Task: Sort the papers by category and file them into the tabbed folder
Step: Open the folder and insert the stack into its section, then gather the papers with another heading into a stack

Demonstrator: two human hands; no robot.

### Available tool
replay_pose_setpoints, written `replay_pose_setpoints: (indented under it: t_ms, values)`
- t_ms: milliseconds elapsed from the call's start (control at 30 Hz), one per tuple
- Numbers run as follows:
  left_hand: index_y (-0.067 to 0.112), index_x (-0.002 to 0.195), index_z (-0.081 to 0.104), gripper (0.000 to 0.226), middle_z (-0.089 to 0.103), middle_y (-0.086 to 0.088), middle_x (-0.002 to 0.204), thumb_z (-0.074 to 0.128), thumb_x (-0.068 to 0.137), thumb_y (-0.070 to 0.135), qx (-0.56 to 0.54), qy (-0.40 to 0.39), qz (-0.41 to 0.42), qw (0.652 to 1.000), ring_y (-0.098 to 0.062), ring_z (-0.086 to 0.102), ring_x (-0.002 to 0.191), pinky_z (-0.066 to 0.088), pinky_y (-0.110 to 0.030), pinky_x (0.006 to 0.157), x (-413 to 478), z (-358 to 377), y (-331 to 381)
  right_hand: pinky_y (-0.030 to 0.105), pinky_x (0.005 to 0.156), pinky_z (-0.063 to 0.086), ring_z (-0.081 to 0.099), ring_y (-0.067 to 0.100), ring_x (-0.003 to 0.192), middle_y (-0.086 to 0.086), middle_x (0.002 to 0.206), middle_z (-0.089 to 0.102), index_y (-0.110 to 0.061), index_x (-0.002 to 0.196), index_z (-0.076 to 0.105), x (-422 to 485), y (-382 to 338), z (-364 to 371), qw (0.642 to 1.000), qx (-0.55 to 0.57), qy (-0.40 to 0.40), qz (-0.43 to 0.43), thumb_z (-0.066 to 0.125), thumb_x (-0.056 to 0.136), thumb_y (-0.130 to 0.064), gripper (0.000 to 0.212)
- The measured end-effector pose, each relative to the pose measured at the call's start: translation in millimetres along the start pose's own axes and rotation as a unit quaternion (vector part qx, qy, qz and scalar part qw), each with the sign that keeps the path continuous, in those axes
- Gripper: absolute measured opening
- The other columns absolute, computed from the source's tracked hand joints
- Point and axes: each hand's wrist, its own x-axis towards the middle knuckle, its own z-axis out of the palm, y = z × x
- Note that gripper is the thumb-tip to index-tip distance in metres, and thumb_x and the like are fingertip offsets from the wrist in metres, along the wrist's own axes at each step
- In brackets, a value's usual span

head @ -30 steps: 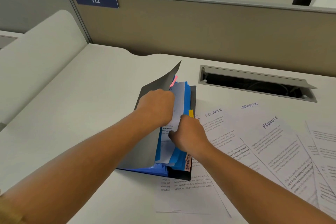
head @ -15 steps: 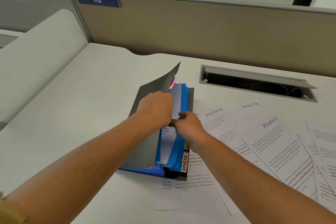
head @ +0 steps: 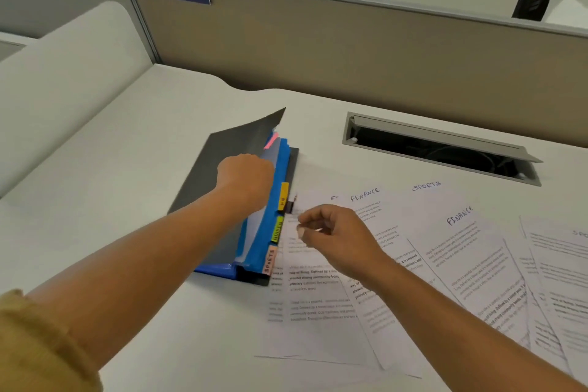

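White bench (head: 95, 169) under a beige partition carries everything. Toward its left lies the folder (head: 222, 162), its grey cover raised by the left hand (head: 246, 181), whose fingers are closed on the cover's edge, leaving the blue dividers exposed. A pale sheet (head: 251, 226) already sits between them, so filing has seemingly begun. Tabs (head: 282, 197) run down the folder's right edge, the nearest marked SPORTS. Just right of them, the right hand (head: 337, 235) hovers over the papers (head: 461, 248) with fingers loosely curled; whether they pinch a sheet I cannot tell. Several papers headed FINANCE and SPORTS lie fanned out unfiled, so most of the job looks undone.
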Motion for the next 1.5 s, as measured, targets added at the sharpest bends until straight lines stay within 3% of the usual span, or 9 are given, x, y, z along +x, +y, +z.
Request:
replay_pose_setpoints:
  t_ms: [167, 300, 533, 700, 867, 1033, 1100, 1267, 1500]
  values:
    - [0.014, 0.116, 0.060, 0.028, 0.059, -0.009, 0.116, 0.052, 0.090, 0.010, 0.038, -0.012, -0.014, 0.999, -0.018, 0.057, 0.071, 0.036, -0.027, 0.049, 0, 19, 1, 0.010, 0.076, 0.050, 0.064, -0.008, 0.092, -0.018, 0.102, 0.071, -0.027, 0.102, 0.070, -31, 47, -46, 0.995, -0.052, 0.082, -0.029, 0.069, 0.089, -0.015, 0.018]
    - [0.014, 0.141, 0.042, 0.049, 0.040, -0.016, 0.149, 0.049, 0.094, 0.021, 0.061, -0.015, -0.013, 0.998, -0.020, 0.066, 0.081, 0.033, -0.028, 0.045, -5, 35, 13, 0.005, 0.087, 0.046, 0.057, -0.015, 0.105, -0.034, 0.119, 0.059, -0.027, 0.109, 0.069, -54, 95, -74, 0.983, -0.106, 0.144, -0.045, 0.070, 0.088, -0.018, 0.022]
    - [0.021, 0.127, 0.057, 0.035, 0.030, -0.014, 0.157, 0.047, 0.093, 0.017, 0.039, -0.060, -0.013, 0.997, -0.024, 0.068, 0.092, 0.032, -0.029, 0.046, -14, 59, 33, 0.020, 0.115, 0.021, 0.027, -0.001, 0.142, -0.023, 0.156, 0.024, -0.041, 0.133, 0.049, -84, 161, -93, 0.965, -0.255, 0.058, -0.014, 0.074, 0.084, -0.033, 0.055]
    - [0.024, 0.149, 0.031, 0.064, 0.021, -0.001, 0.161, 0.049, 0.093, 0.049, -0.211, 0.014, -0.003, 0.977, -0.022, 0.033, 0.141, 0.045, -0.041, 0.099, -47, 81, 70, 0.019, 0.115, -0.002, -0.011, -0.003, 0.147, -0.026, 0.159, -0.014, -0.041, 0.152, 0.012, -96, 174, -96, 0.937, -0.350, 0.018, 0.009, 0.061, 0.085, -0.059, 0.084]
    - [0.018, 0.154, 0.024, 0.076, 0.012, 0.003, 0.163, 0.058, 0.092, 0.047, -0.467, 0.040, -0.034, 0.883, -0.016, 0.010, 0.150, 0.018, -0.033, 0.119, -102, 84, 136, 0.026, 0.117, -0.007, -0.024, 0.004, 0.146, -0.018, 0.159, -0.024, -0.036, 0.155, -0.006, -98, 180, -99, 0.911, -0.412, -0.013, 0.020, 0.046, 0.083, -0.074, 0.096]
    - [0.014, 0.145, 0.039, 0.060, 0.050, 0.001, 0.138, 0.064, 0.092, 0.028, -0.740, -0.092, -0.253, 0.616, -0.016, 0.049, 0.120, 0.042, -0.035, 0.099, -123, 57, 177, 0.029, 0.119, -0.009, -0.028, 0.007, 0.145, -0.017, 0.158, -0.027, -0.036, 0.152, -0.016, -97, 184, -93, 0.910, -0.415, -0.016, 0.018, 0.041, 0.085, -0.074, 0.095]
    - [0.008, 0.139, 0.043, 0.053, 0.056, 0.003, 0.109, 0.063, 0.092, 0.023, -0.774, -0.111, -0.295, 0.549, -0.012, 0.052, 0.093, 0.042, -0.031, 0.083, -119, 55, 182, 0.028, 0.118, -0.010, -0.029, 0.007, 0.145, -0.017, 0.158, -0.028, -0.036, 0.152, -0.017, -98, 184, -90, 0.910, -0.413, -0.013, 0.016, 0.041, 0.085, -0.074, 0.096]
    - [0.012, 0.148, 0.031, 0.076, 0.053, -0.002, 0.119, 0.072, 0.085, 0.025, -0.811, -0.128, -0.335, 0.463, -0.026, 0.058, 0.106, 0.048, -0.044, 0.099, -101, 55, 187, 0.028, 0.118, -0.008, -0.028, 0.007, 0.145, -0.018, 0.157, -0.028, -0.036, 0.152, -0.017, -101, 183, -86, 0.910, -0.415, -0.010, 0.019, 0.039, 0.083, -0.076, 0.098]
    - [-0.002, 0.110, 0.062, 0.037, 0.067, -0.011, 0.090, 0.075, 0.081, 0.017, -0.820, -0.139, -0.348, 0.432, -0.019, 0.053, 0.065, 0.046, -0.025, 0.054, -76, 53, 189, 0.028, 0.118, -0.008, -0.027, 0.008, 0.145, -0.016, 0.158, -0.028, -0.035, 0.153, -0.016, -102, 181, -85, 0.909, -0.417, -0.010, 0.022, 0.041, 0.084, -0.075, 0.098]
